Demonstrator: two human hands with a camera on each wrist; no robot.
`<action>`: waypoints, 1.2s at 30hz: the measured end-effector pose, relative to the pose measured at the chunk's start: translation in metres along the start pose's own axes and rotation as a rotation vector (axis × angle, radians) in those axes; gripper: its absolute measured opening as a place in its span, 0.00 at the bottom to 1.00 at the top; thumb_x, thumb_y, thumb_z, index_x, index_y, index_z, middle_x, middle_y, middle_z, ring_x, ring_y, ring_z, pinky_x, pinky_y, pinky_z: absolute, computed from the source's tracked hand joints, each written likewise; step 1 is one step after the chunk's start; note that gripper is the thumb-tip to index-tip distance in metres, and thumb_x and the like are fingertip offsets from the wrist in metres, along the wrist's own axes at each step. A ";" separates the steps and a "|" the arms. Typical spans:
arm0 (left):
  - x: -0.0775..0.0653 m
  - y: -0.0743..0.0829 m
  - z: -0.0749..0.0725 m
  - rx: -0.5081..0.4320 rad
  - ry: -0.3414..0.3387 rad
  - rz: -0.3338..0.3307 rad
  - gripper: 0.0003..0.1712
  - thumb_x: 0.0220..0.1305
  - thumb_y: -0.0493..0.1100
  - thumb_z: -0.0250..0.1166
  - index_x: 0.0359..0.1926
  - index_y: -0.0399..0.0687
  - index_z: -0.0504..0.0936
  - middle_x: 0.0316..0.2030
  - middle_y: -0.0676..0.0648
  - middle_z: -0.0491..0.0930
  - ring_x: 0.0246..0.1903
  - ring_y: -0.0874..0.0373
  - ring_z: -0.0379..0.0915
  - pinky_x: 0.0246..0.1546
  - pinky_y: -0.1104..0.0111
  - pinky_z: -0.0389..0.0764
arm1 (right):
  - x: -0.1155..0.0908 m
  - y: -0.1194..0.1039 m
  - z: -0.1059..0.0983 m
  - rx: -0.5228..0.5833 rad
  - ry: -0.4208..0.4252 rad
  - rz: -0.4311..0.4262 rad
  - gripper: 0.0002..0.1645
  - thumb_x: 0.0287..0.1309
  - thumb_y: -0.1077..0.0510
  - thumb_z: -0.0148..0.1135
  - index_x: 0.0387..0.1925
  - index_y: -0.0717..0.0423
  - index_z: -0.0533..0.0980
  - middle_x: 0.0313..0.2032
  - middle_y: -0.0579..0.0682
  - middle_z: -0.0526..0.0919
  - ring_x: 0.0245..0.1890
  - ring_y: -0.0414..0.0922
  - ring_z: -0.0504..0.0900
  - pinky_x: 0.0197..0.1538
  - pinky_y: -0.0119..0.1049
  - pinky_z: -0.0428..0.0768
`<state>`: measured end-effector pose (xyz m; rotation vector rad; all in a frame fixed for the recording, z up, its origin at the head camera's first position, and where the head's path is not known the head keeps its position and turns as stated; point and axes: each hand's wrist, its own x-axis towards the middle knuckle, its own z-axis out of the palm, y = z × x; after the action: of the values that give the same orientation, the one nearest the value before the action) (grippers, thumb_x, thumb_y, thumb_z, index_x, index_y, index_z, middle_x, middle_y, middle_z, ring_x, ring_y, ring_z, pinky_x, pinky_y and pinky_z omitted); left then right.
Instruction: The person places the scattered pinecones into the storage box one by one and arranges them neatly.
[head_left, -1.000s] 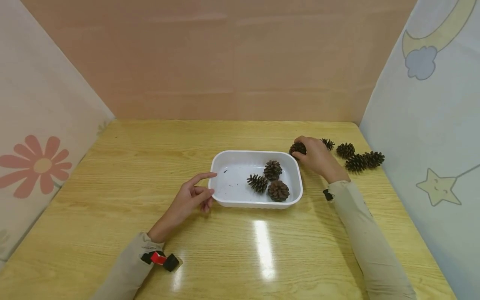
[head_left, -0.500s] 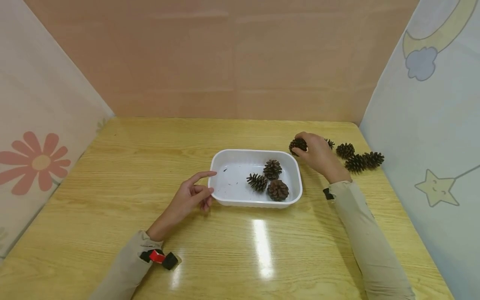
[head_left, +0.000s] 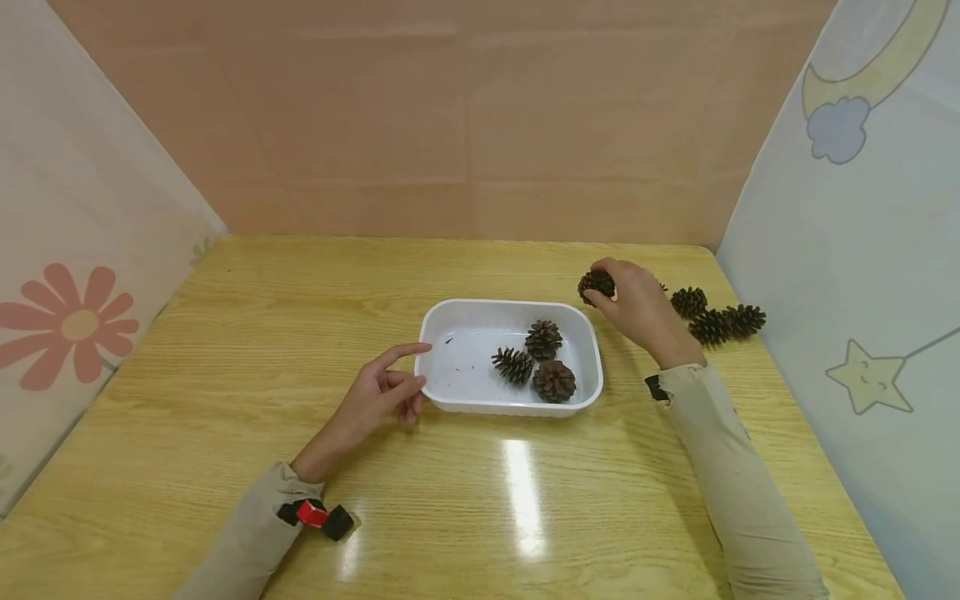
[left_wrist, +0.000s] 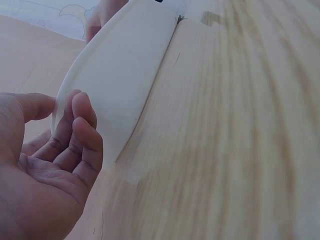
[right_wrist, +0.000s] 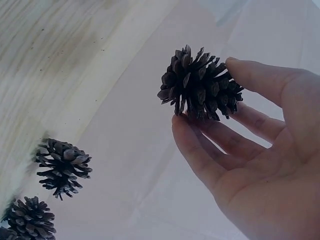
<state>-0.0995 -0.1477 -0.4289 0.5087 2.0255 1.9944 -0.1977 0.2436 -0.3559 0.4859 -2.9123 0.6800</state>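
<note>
A white rectangular plastic tray (head_left: 510, 408) stands on the table with three brown pine cones (head_left: 554, 382) in its right half. My left hand (head_left: 375, 392) holds the tray's left rim; index finger and thumb reach over the edge, and the other fingers curl outside against the wall, as the left wrist view shows. Beyond the tray's far right corner, my right hand (head_left: 641, 308) grips a pine cone (head_left: 596, 287) between thumb and fingers. In the right wrist view that pine cone (right_wrist: 200, 85) is raised above the table, its scales spread.
Several more pine cones (head_left: 711, 327) lie to the right of my right hand, near the table's right edge; one is mostly hidden behind the hand. Printed cloth walls (head_left: 465, 125) close off the back and both sides of the wooden table (head_left: 315, 283). Small dark flakes lie in the tray.
My right hand has lifted slightly with the pine cone, away from the tabletop. The left hand stays at the tray's rim, and the pine cones in the tray have not moved.
</note>
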 end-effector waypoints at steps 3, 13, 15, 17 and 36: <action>0.000 -0.001 0.000 -0.009 0.003 -0.004 0.29 0.74 0.37 0.58 0.71 0.37 0.63 0.22 0.42 0.80 0.18 0.56 0.75 0.19 0.65 0.80 | 0.000 -0.002 0.000 -0.002 0.011 -0.015 0.27 0.68 0.55 0.63 0.63 0.63 0.70 0.58 0.65 0.76 0.56 0.63 0.76 0.57 0.60 0.75; 0.000 -0.001 0.000 -0.001 0.002 -0.004 0.28 0.74 0.37 0.58 0.70 0.35 0.63 0.22 0.42 0.80 0.18 0.56 0.75 0.19 0.65 0.80 | -0.002 -0.014 -0.005 -0.017 0.013 -0.026 0.28 0.68 0.54 0.62 0.63 0.63 0.70 0.59 0.65 0.76 0.58 0.63 0.75 0.59 0.61 0.73; 0.000 -0.001 0.000 0.000 0.003 -0.007 0.28 0.74 0.37 0.58 0.70 0.36 0.63 0.22 0.42 0.80 0.18 0.56 0.75 0.20 0.65 0.80 | -0.002 -0.017 -0.006 -0.017 0.015 -0.032 0.27 0.68 0.54 0.62 0.63 0.63 0.70 0.60 0.65 0.76 0.58 0.64 0.74 0.60 0.61 0.72; 0.000 0.000 0.000 -0.002 0.003 -0.008 0.29 0.74 0.38 0.58 0.70 0.36 0.63 0.22 0.42 0.80 0.18 0.55 0.75 0.19 0.65 0.80 | -0.003 -0.020 -0.007 -0.017 0.018 -0.041 0.27 0.68 0.54 0.62 0.63 0.63 0.70 0.60 0.65 0.76 0.59 0.63 0.74 0.61 0.61 0.72; 0.001 -0.002 -0.001 -0.017 -0.023 0.013 0.29 0.74 0.38 0.58 0.71 0.36 0.62 0.21 0.43 0.81 0.18 0.56 0.75 0.19 0.64 0.81 | -0.008 -0.044 -0.006 0.036 0.097 -0.195 0.25 0.65 0.58 0.66 0.59 0.63 0.73 0.57 0.61 0.79 0.59 0.59 0.76 0.63 0.55 0.73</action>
<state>-0.1007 -0.1488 -0.4307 0.5399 1.9945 2.0022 -0.1753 0.2109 -0.3342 0.7090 -2.7212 0.7074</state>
